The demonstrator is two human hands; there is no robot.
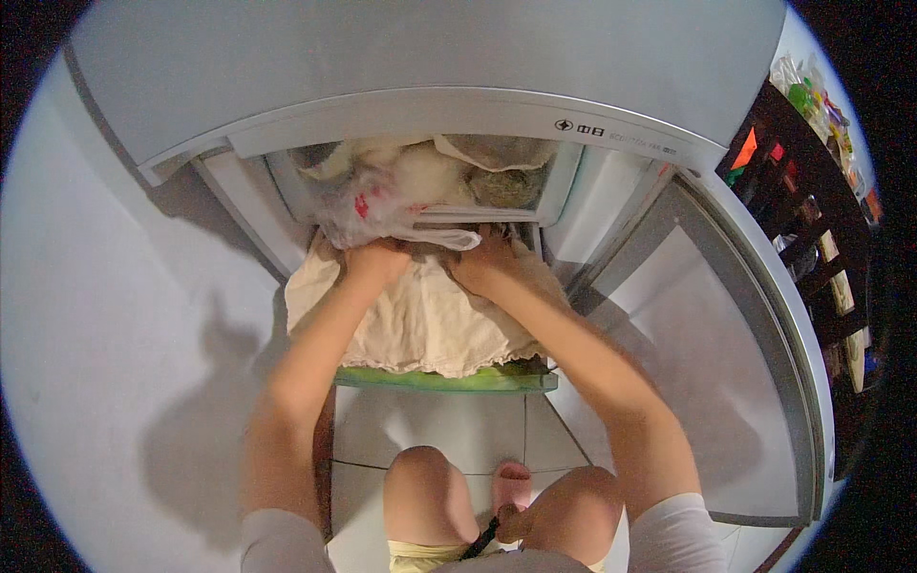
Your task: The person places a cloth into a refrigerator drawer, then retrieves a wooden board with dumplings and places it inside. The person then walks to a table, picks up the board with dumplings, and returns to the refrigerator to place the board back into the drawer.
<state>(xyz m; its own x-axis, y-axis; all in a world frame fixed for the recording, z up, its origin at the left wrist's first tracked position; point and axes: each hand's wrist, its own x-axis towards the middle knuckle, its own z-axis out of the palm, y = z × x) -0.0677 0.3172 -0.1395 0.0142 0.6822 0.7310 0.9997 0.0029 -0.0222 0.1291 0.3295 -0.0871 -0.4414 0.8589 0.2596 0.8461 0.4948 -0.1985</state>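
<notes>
A cream cloth (pixel 430 320) with a frilled edge lies rumpled over a pulled-out fridge drawer, whose greenish clear front (pixel 449 382) shows below it. My left hand (pixel 378 261) presses into the far part of the cloth, its fingers hidden beneath a clear plastic bag. Close to it on the right, my right hand (pixel 485 263) reaches down at the cloth's far edge, fingertips out of sight in shadow. The plastic bag (pixel 368 215), with red marks, sags from the shelf above; its whitish handle (pixel 444 236) hangs between my hands.
Above, a fridge compartment (pixel 568 181) holds pale bundles and a brownish-green packed item (pixel 506 188). The fridge door (pixel 716 363) stands swung out on the right. Beyond it is a dark rack (pixel 812 248) with assorted items. My knees and a pink slipper (pixel 512 482) are below the drawer.
</notes>
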